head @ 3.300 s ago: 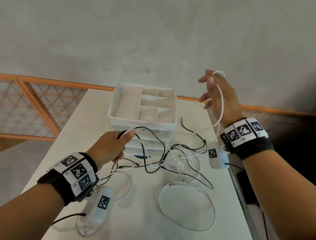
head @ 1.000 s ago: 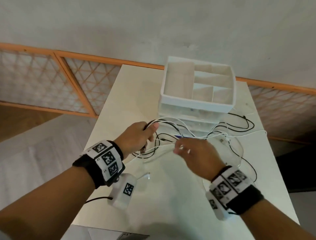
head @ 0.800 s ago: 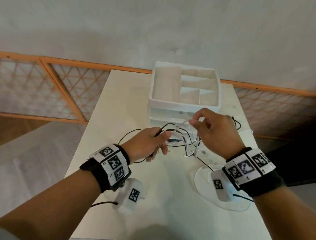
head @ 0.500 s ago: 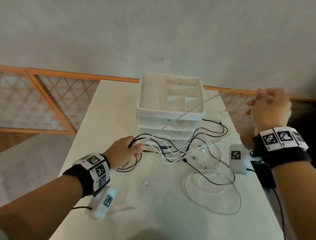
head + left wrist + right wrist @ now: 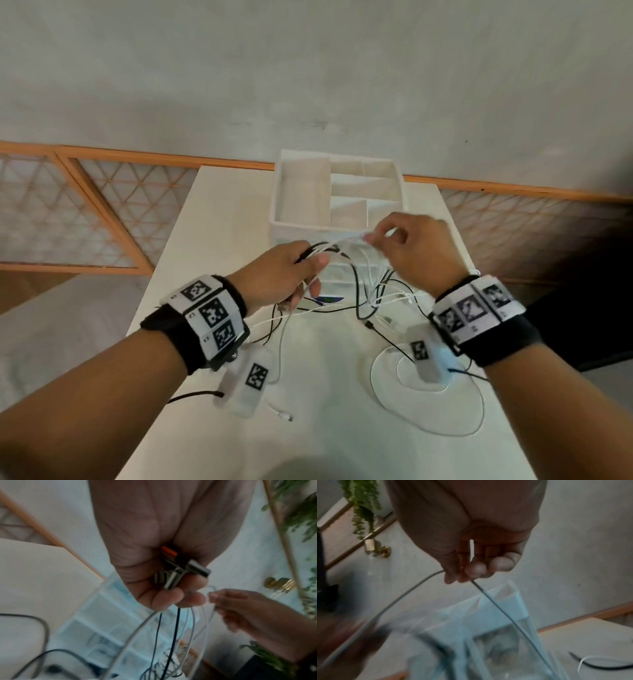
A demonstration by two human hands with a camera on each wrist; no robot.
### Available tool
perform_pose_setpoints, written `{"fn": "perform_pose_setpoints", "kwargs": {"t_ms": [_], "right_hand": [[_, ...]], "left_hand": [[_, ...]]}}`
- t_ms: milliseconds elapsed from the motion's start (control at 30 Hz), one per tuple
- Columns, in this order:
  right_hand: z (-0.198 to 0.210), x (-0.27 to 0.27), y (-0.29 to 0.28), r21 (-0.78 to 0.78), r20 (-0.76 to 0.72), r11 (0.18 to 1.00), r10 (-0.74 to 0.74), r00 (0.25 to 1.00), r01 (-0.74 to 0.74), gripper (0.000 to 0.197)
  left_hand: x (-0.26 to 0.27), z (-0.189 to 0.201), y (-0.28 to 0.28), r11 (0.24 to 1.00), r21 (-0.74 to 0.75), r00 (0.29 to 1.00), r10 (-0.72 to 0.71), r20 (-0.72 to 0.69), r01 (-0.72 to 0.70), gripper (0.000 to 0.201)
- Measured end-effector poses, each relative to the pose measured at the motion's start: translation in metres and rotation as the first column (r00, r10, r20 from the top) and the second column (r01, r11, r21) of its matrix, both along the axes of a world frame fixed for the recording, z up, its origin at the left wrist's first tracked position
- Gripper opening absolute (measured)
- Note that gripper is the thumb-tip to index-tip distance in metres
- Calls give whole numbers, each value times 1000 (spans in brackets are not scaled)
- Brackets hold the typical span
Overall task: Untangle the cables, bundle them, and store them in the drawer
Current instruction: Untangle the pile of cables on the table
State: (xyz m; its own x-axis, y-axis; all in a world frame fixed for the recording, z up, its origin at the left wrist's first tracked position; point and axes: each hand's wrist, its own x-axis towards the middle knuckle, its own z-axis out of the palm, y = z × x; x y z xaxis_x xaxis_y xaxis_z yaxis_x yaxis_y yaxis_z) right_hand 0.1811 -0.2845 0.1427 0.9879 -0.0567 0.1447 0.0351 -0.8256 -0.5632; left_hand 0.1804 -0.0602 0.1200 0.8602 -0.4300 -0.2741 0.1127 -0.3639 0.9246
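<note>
Cables half sorted, knot waiting to tighten

Cables (image 5: 373, 291) are what we have in both hands, held above the middle of the table (image 5: 212, 212), just in front of the white drawer organizer (image 5: 337, 195) that stands at the far edge. Our left hand (image 5: 277, 270) is curled tight round a gathered bunch of black and white leads, with the metal plugs (image 5: 178, 573) poking out of the fist. Our right hand (image 5: 416, 246) pinches a single white cable (image 5: 496, 604) between thumb and fingertips, close beside the left. The rest of the tangle hangs down to the table, and a loose white coil (image 5: 428, 387) lies near the right edge.

We judge the untangling only partly done; nothing is bundled, and the drawers look shut.

Our worry is the pull. If we draw the white strand away while it crosses the black ones, the loops below could cinch into a knot. A snagged lead might also drag the light organizer, or a loosened grip might drop the plugs into the heap.
</note>
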Motion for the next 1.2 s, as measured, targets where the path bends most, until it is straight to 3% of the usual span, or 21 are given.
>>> {"fn": "perform_pose_setpoints", "kwargs": {"t_ms": [167,233,333,500,600,633,700,767,800,833,900,967,1000,1033,1100,1200], "right_hand": [[31,28,-55,210,160,941,-301,940,266,20],[37,38,-68,222,186,919,-369,911,327,23],[41,48,-77,185,273,924,-375,886,335,29],[48,54,-81,309,384,899,-415,825,309,14],[23,49,-97,236,298,905,-414,860,354,16],[10,44,-103,180,199,914,-397,896,365,18],[-27,31,-113,50,-132,947,-309,942,318,35],[-58,14,-114,-144,-451,970,-243,859,198,51],[-64,8,-110,-224,-484,961,-255,837,163,55],[-63,2,-100,-251,-442,953,-268,856,169,55],[-54,-5,-75,-94,-273,981,-188,943,169,46],[-33,-16,-34,139,-113,990,33,993,-18,50],[-23,-22,-11,169,-69,975,156,985,-142,55],[-20,-26,9,125,-50,959,262,964,-254,60],[-22,-27,35,-73,-86,940,327,941,-333,61],[-30,-16,39,-254,-109,932,239,965,-259,27]], "left_hand": [[-7,-46,32,988,144,997,68,-48,-60,31],[-11,-59,40,985,164,996,66,-62,-55,30],[-12,-59,41,985,165,998,48,-45,-40,36],[-7,-62,43,984,155,995,91,-37,-84,37],[-11,-71,49,978,59,967,205,-149,-198,35],[-13,-71,50,969,26,946,247,-210,-247,33],[-17,-66,50,948,-20,899,294,-326,-317,31],[-16,-59,49,938,-76,880,286,-378,-338,31],[-14,-55,48,939,-88,882,277,-382,-333,30],[-12,-51,47,944,-91,891,264,-370,-318,29],[-9,-43,41,960,-91,921,222,-319,-263,28],[-9,-34,29,983,-97,963,126,-238,-153,27],[-10,-29,22,991,-104,980,64,-187,-84,27],[-11,-24,15,995,-100,992,2,-125,-15,28],[-12,-15,5,995,-57,997,-80,2,80,31],[-11,-6,6,993,1,990,-114,87,115,30]]}}
